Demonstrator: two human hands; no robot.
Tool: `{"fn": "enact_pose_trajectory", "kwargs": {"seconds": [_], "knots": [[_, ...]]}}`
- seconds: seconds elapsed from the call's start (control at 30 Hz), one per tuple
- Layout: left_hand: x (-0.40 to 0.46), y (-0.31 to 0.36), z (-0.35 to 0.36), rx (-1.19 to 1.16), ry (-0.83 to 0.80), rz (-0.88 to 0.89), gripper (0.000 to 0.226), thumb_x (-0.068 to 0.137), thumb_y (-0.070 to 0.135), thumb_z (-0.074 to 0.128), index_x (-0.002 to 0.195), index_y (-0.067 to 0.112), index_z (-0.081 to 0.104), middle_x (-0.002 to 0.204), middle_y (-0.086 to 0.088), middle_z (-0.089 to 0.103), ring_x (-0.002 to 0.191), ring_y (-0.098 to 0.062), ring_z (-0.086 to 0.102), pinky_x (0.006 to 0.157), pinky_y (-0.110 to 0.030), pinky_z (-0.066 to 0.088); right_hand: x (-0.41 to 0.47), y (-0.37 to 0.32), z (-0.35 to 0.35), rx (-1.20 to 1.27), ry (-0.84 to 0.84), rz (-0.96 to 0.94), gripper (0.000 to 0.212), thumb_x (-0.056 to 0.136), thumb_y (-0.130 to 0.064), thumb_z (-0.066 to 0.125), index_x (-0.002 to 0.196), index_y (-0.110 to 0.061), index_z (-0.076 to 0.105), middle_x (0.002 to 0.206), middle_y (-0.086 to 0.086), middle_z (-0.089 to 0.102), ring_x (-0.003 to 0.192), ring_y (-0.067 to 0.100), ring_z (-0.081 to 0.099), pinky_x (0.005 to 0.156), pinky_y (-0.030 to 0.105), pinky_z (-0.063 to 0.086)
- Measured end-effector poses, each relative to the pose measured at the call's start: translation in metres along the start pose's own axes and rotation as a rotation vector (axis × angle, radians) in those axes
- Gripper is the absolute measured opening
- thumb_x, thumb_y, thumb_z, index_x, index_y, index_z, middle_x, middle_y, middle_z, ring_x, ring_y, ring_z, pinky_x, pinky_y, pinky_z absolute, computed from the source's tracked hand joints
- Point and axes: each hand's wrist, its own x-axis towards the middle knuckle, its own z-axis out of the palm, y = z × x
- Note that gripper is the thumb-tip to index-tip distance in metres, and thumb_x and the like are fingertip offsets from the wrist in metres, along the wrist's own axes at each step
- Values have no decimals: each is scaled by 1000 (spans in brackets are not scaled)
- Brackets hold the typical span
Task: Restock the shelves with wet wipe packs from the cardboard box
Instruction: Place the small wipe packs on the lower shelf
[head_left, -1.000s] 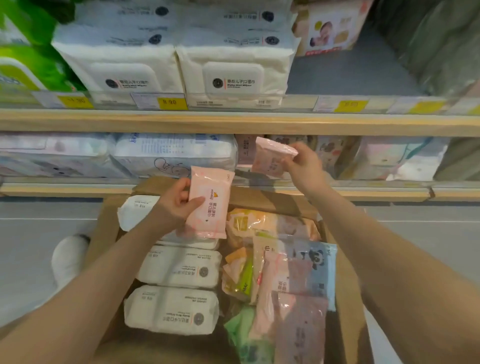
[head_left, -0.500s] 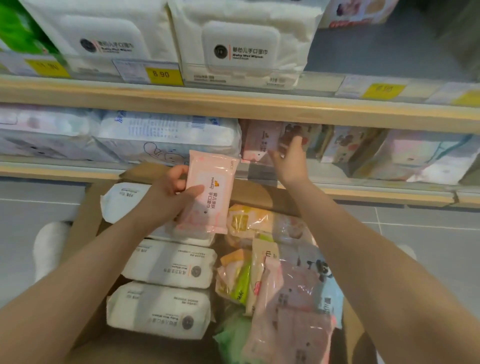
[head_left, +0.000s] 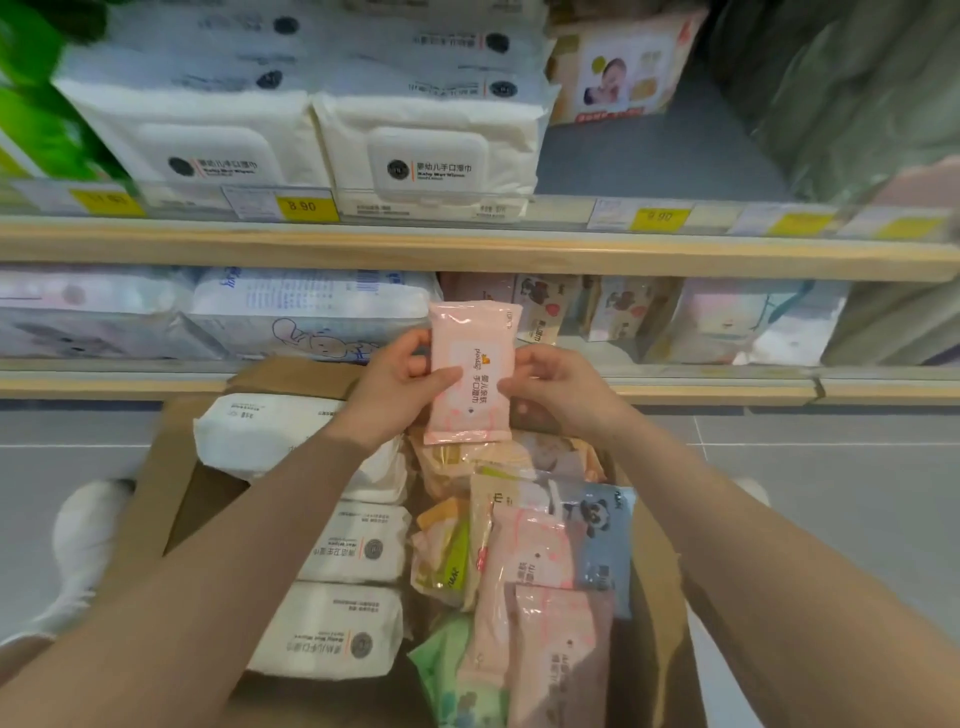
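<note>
Pink wet wipe pack (head_left: 470, 371) is pinched upright between left hand (head_left: 397, 387) and right hand (head_left: 558, 387), above the cardboard box (head_left: 657, 582); its long axis points toward the lower shelf (head_left: 675, 387), whose pink row lies just beyond, equally near both hands.

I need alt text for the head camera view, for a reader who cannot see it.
Both hands, left hand and right hand, hold a pink wet wipe pack upright above an open cardboard box of mixed packs, before a lower shelf stocked with similar packs.
</note>
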Motion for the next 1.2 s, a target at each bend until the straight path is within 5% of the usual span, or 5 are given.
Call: {"fn": "enact_pose_trajectory", "kwargs": {"seconds": [0.27, 0.47, 0.63, 0.87, 1.2], "knots": [[7, -60, -59, 1150, -61, 111, 75, 78, 71, 20, 133, 29, 48, 139, 7, 49, 129, -16, 41, 107, -39, 28, 70, 4, -13, -391, 375, -160, 15, 90, -10, 59, 105, -9, 61, 96, 1, 63, 80, 13, 63, 70, 16, 53], [7, -78, -57, 1196, 40, 202, 65, 87, 62, 15, 130, 30, 52, 136, 9, 52, 127, -13, 43, 105, -37, 25, 141, 25, -2, -440, 466, 71, 26, 94, -19, 48, 100, -2, 68, 95, 17, 69, 90, 29, 65, 74, 25, 49], [8, -75, -57, 1180, 48, 230, 64, 86, 61, 17, 128, 30, 54, 133, 10, 54, 125, -14, 45, 103, -36, 27, 155, 39, 16, -374, 440, 85, 31, 92, -28, 55, 112, -6, 64, 102, 10, 69, 87, 21, 60, 50, 17, 34], [9, -81, -58, 1164, 55, 229, 62, 86, 61, 20, 127, 29, 55, 133, 10, 55, 125, -14, 45, 103, -34, 25, 142, 37, 14, -227, 407, 115, 41, 84, -14, 64, 123, -7, 54, 113, 13, 64, 101, 29, 63, 92, 43, 51], [-61, -28, -8, 922, -52, 218, 58, 86, 53, 30, 128, 21, 52, 124, 1, 57, 113, -19, 50, 97, -37, 40, -21, -10, -14, -394, 327, 25, 42, 88, -22, 63, 128, -13, 51, 117, 4, 58, 98, 21, 62, 84, 33, 53]]}}
